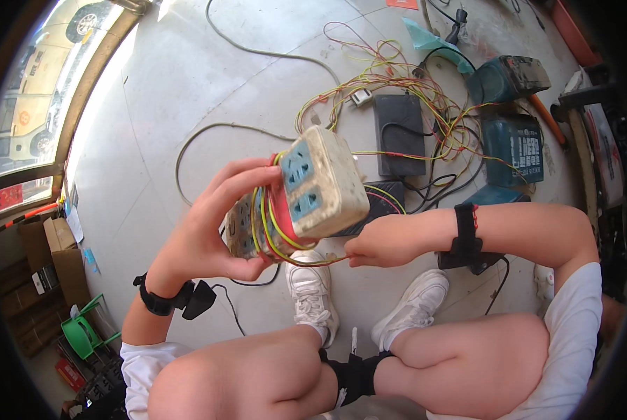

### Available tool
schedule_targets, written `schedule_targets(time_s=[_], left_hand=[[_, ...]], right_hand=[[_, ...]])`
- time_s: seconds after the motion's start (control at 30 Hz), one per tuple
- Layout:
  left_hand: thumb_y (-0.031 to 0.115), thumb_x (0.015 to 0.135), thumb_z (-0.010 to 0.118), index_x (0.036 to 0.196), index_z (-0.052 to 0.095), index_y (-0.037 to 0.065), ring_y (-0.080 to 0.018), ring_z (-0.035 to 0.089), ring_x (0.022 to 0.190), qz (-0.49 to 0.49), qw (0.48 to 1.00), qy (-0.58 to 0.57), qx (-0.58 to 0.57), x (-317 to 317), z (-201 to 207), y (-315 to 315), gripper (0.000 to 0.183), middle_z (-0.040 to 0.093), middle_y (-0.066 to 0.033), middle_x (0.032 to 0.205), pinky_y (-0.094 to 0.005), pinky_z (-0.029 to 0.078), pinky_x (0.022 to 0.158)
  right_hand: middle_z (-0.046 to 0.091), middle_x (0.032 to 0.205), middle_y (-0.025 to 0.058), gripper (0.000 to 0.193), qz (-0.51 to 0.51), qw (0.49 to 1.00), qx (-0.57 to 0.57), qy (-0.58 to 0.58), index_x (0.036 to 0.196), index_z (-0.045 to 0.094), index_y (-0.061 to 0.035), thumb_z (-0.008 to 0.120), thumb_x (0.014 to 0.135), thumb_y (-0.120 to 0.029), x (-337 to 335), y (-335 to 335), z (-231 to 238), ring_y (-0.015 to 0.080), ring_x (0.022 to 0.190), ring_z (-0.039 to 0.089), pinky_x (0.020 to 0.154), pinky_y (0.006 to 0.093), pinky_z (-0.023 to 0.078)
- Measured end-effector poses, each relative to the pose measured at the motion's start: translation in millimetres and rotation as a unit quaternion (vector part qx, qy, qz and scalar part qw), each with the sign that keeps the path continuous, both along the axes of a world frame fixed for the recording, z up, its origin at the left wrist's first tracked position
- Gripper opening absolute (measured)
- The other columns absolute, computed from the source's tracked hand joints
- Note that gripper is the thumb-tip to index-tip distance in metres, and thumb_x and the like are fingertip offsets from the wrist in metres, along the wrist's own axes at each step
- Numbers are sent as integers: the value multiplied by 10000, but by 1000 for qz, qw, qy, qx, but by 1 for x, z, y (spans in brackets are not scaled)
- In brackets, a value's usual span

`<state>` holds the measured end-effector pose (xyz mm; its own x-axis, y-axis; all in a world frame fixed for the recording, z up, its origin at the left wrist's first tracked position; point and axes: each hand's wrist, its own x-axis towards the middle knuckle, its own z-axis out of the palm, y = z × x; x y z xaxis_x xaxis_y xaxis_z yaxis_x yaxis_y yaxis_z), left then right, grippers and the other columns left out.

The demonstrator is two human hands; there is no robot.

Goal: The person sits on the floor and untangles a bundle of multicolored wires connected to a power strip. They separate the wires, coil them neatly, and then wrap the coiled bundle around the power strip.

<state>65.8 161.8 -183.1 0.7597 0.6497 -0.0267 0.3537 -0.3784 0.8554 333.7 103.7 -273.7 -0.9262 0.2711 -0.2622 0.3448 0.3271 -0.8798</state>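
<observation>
My left hand [222, 210] is closed around a dirty white power strip [334, 178] with blue sockets, held up above my shoes. Red tape or cloth [280, 206] and several turns of yellow-green and red wire [264, 227] wrap its middle. To the right of the strip, my right hand [373, 241] pinches the wire, which runs taut from the wrapped turns to its fingers. The fingertips of that hand are partly hidden. Beyond the strip, more of the thin wire [397, 84] lies in a loose tangle on the floor.
Grey cable [257, 50] curves over the floor to a white plug [361, 96]. A dark box [399, 133] lies under the tangle, with two teal battery-like blocks [513, 150] to its right. A glass door [30, 98] and a green plastic object [82, 325] are at left.
</observation>
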Motion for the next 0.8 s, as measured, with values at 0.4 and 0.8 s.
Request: schedule_targets(time_s=[0.4,0.8], left_hand=[[98,528,797,1459,427,134,-309,527,1073,-54,977,132,157,8,-8,-27,1002,523,-106,1347,-421,432,906],[35,511,814,1543,187,98,-349,525,1163,-116,958,225,132,-36,-18,-9,1209,545,-102,1366,-454,435,1005]], right_hand=[[664,750,206,395,-123,953,202,-191,802,690,-12,568,951,-357,26,56,2,397,749,659,646,474,521],[620,718,149,355,-520,851,58,47,858,589,-17,488,1022,-315,76,117,33,288,669,594,629,371,458]])
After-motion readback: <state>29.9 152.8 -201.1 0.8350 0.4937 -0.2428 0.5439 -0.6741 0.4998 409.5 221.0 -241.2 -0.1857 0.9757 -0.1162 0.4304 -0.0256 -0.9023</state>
